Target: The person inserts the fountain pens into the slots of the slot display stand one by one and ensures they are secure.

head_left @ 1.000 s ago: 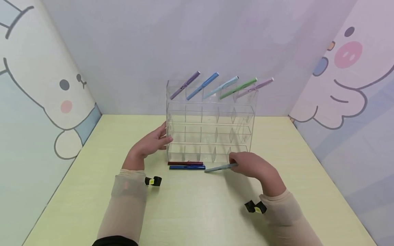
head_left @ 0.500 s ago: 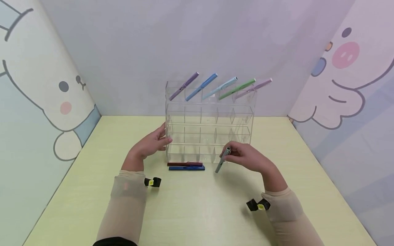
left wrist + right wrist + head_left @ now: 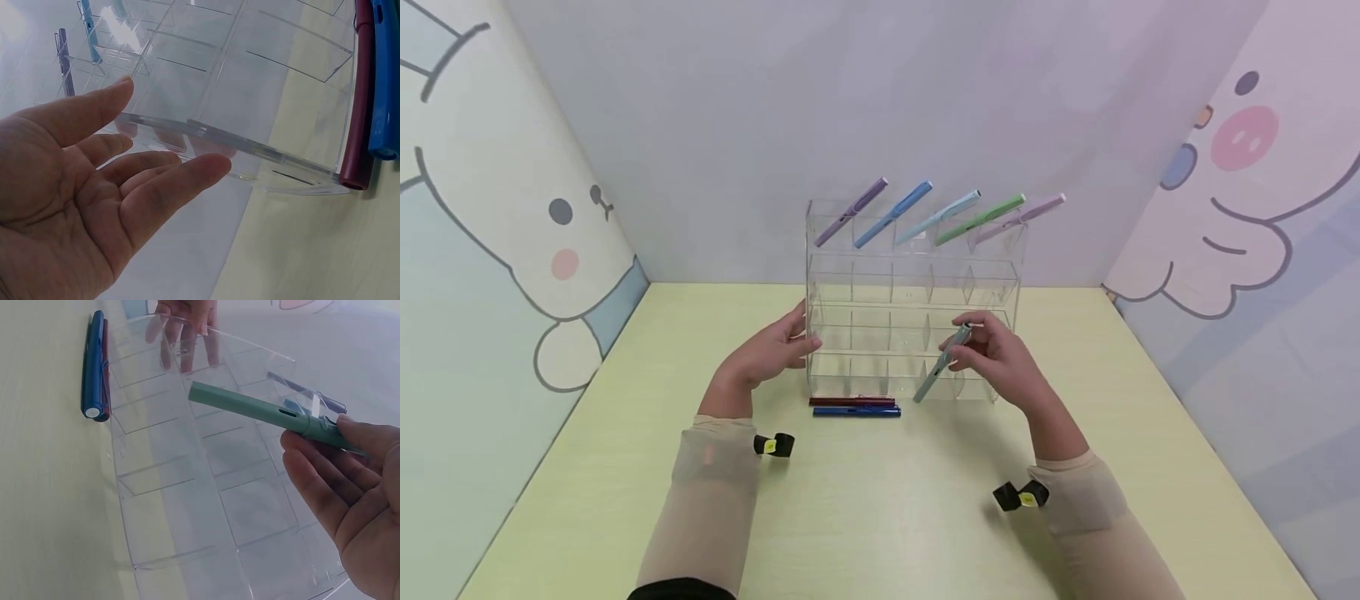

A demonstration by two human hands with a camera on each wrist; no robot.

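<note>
A clear acrylic pen rack (image 3: 910, 302) with stepped, divided rows stands upright on the table. My left hand (image 3: 769, 350) is at its left side; in the left wrist view the fingers (image 3: 178, 187) reach out fairly straight along the side panel. My right hand (image 3: 1000, 358) pinches a grey-green pen (image 3: 936, 372) between thumb and fingers, in front of the rack's lower right part. The pen is tilted, its lower end towards the left. A dark red pen (image 3: 850, 402) and a dark blue pen (image 3: 856, 412) lie side by side along the rack's front base.
Across the top row lean several pens: purple (image 3: 852, 212), blue (image 3: 893, 214), light blue (image 3: 940, 217), green (image 3: 981, 219) and pink-lilac (image 3: 1022, 217). A pale wall stands behind the table (image 3: 880, 508), with cartoon-printed panels (image 3: 1210, 208) on both sides.
My right hand has lifted the grey-green pen off the table, turned it from nearly flat to a steep slant, and raised it towards the rack. The left hand stays at the rack's side.
</note>
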